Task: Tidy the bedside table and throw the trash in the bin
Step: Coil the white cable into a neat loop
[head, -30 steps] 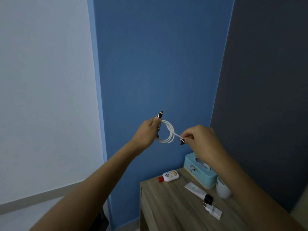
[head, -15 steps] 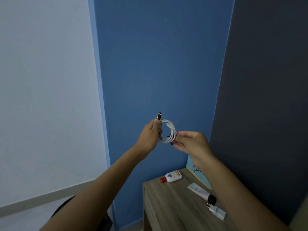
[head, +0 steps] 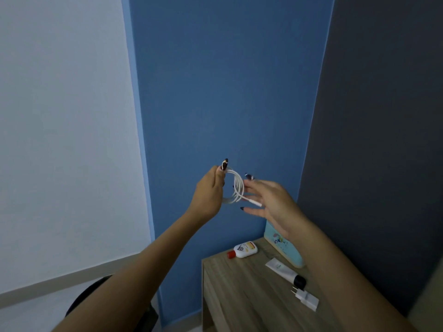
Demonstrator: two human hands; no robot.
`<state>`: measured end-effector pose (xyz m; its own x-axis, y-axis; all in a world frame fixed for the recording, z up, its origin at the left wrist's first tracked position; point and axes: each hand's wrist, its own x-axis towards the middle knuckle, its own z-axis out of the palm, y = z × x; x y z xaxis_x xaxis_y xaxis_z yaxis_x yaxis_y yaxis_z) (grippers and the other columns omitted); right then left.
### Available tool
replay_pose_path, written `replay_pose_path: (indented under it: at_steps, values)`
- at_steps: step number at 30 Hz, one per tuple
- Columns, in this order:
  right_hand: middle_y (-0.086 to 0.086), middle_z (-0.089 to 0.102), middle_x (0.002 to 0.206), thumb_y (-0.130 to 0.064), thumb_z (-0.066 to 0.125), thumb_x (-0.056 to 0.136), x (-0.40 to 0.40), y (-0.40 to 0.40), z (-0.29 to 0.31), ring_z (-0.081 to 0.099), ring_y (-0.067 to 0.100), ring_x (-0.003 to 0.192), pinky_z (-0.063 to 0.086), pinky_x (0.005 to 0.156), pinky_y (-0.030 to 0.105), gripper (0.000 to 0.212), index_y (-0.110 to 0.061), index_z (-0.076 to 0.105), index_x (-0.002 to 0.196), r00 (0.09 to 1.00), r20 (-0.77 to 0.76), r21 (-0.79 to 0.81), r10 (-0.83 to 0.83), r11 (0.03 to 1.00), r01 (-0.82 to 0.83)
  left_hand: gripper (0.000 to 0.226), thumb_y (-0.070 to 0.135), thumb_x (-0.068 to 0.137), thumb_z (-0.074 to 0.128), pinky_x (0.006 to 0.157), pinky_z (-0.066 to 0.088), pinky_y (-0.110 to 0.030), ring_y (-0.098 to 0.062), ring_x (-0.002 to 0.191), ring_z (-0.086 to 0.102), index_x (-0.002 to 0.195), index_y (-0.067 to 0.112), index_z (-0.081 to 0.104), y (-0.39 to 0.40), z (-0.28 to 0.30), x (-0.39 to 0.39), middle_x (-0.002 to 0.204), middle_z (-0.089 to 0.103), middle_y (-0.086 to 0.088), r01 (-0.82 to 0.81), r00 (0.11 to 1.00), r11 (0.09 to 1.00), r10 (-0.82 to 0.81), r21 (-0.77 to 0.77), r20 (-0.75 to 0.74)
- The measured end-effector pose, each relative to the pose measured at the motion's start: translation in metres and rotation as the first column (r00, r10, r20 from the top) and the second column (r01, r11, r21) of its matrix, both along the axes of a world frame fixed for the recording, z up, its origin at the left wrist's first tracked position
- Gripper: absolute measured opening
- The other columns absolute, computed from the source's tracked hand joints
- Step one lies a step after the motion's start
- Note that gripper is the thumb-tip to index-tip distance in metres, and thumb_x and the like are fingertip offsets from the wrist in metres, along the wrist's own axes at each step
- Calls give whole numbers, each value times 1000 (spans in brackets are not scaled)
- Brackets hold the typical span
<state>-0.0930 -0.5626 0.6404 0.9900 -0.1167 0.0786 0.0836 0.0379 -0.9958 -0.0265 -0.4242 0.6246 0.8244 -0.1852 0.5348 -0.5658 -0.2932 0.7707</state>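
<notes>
Two bare arms reach up in front of a blue wall. The left hand (head: pixel 208 190) grips a coiled white cable (head: pixel 236 188), thumb and fingers curled round the loops, held in the air well above the counter (head: pixel 242 293). The right hand (head: pixel 271 200) is just beside the coil with fingers spread and straight, palm facing it; the cable's plug end lies against those fingers.

On the wooden counter at lower right, a small white bottle (head: pixel 243 249) with a red cap lies on its side, its label too small to read. Behind it stands a light blue box (head: pixel 281 245) with printed pictures, mostly hidden by the right arm; its contents cannot be seen. A white tube (head: pixel 284 271) with a black cap lies flat, and a white charger (head: pixel 306 299) lies near it.
</notes>
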Motion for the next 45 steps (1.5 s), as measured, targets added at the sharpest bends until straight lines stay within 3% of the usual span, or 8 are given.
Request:
replay_pose_path:
  at_steps: [6,11,15,20,23,34,40,45]
  values:
    - [8,74,98,-13,58,94,-1,-8,-12,72,16,86,58,80,25,20,-12,72,108,998,33,-502,58,864,-34,41,41,102,22,64,35,-35,-16,65,37,82,13,45,5,5,2,69,42,2,-11,1000,999,10,-33,-21]
    - [3,57,96,-25,66,89,6,-27,-9,52,20,92,49,76,33,15,-22,77,99,909,410,-847,-76,339,410,40,41,102,25,60,32,-28,-13,62,34,81,13,43,3,8,-4,69,40,1,92,986,992,-103,-87,-130]
    - [-3,72,83,-13,67,88,10,-25,-11,67,7,74,52,68,12,18,-16,76,102,954,283,-672,-101,689,272,38,38,103,26,47,30,-13,-10,57,31,79,14,41,-4,12,-7,67,37,2,161,963,974,-191,-160,-193]
    - [11,74,107,-8,55,90,6,-10,-13,67,23,108,51,99,43,24,-10,74,106,994,63,-77,89,993,-84,41,40,102,25,58,33,-26,-13,61,35,80,11,44,-7,10,-8,70,41,-4,91,996,995,-92,-33,-23]
    - [16,72,109,-4,56,91,3,-9,-11,68,26,108,52,97,41,22,1,69,108,989,86,154,122,979,-134,42,39,103,25,57,33,-25,-14,62,40,80,10,45,-6,10,-8,71,46,-7,41,997,999,-43,25,69]
    - [6,72,107,-3,55,92,0,-11,-10,63,18,108,46,102,38,22,-8,70,107,980,-35,165,197,968,-189,35,31,104,26,50,32,-19,-8,52,33,80,10,42,-1,6,-6,62,42,2,26,989,995,-40,97,144]
    - [4,69,93,-9,60,80,-8,-10,-13,62,20,100,46,94,39,13,-12,66,92,930,76,496,361,795,-349,35,31,103,28,52,32,-19,-6,51,36,71,22,38,-6,15,-10,61,40,6,77,982,989,-96,125,160]
    - [0,58,77,-1,64,83,-9,-1,-5,64,16,85,50,82,32,24,-20,48,81,975,60,135,215,966,-222,37,33,103,31,53,32,-17,-4,51,34,72,16,42,-8,13,-9,61,39,6,200,979,977,-203,80,30]
